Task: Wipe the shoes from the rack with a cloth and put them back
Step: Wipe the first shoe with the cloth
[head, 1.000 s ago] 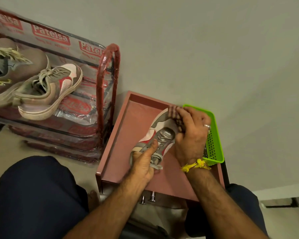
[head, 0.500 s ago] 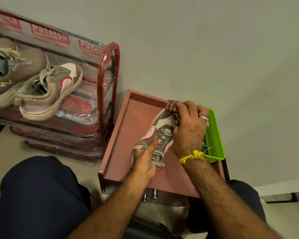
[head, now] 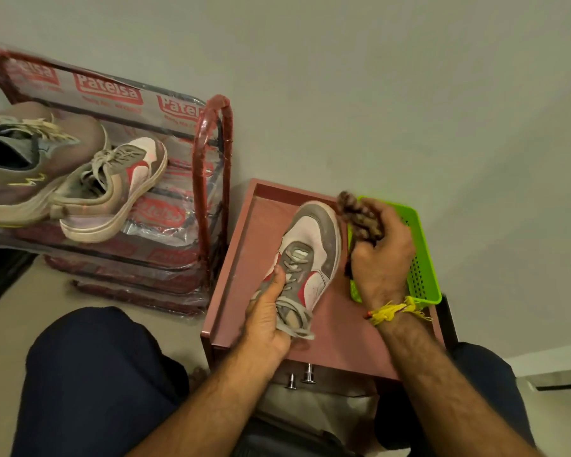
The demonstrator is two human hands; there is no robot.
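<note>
Shoes from the rack (head: 211, 179): two remain on its plastic-wrapped top shelf, a large brown-grey sneaker (head: 23, 169) at far left and a grey, white and red sneaker (head: 112, 186) leaning against it, toe toward the wall. Rack stands on the floor, just left of a pink tray (head: 241, 245) in front of the seated person's knees.

Matching grey, white and red shoe (head: 307, 255) lies over the pink tray, toe pointing away, heel end toward the person. Left hand (head: 267, 315) grips it at the heel and lace area, thumb laid up along the laces. Green perforated basket (head: 422, 258) sits at the tray's right edge, partly behind the right hand.

Right hand (head: 383, 258) is clenched around a bunched brown cloth (head: 360, 216), which sticks out above the fingers. Cloth sits just right of the toe; cannot tell whether it touches the shoe's side. Yellow thread is tied at that wrist.

Step in hand, as judged: wiping this shoe, cloth at the toe end. Next move calls for bringing the cloth onto the upper while the left hand steadies or turns the shoe, then returning it beside its pair on the rack.
</note>
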